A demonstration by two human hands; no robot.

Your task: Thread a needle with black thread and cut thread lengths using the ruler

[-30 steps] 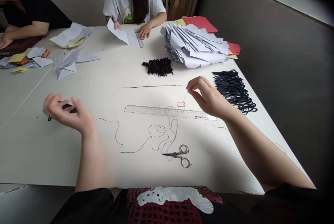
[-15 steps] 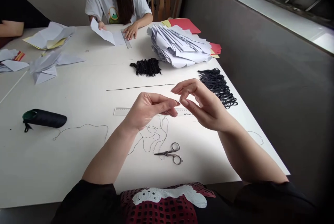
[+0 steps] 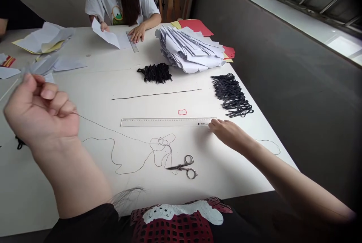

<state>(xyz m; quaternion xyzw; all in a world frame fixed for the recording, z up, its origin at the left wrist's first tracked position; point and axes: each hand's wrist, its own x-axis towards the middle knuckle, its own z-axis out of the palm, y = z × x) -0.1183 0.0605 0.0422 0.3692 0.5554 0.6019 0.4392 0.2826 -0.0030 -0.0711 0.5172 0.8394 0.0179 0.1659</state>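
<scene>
Raised at the left, my left hand [image 3: 46, 109] is closed, fingers curled around a thin dark thread [image 3: 113, 128]. From this hand the thread slants down to a loose tangle on the table. My right hand [image 3: 226, 129] rests at the right end of a clear ruler [image 3: 161, 122], its fingers pressed together; whatever they pinch is hidden. Below the ruler lie metal scissors [image 3: 183, 166], blades pointing left and touching the thread loops. A straight black cord [image 3: 155, 94] lies above the ruler, apart from both hands.
Black looped cords [image 3: 232, 94] lie at the right, and a black bundle [image 3: 155, 73] farther back. Behind them stands a stack of white papers [image 3: 189, 48]. Across the table, a person [image 3: 113, 1] holds paper beside another ruler [image 3: 132, 43]. Folded papers [image 3: 42, 39] lie far left.
My hands were together over the ruler and have parted. The left has swung up and left, drawing thread; the right has lowered to the ruler's right end. The view has shifted slightly.
</scene>
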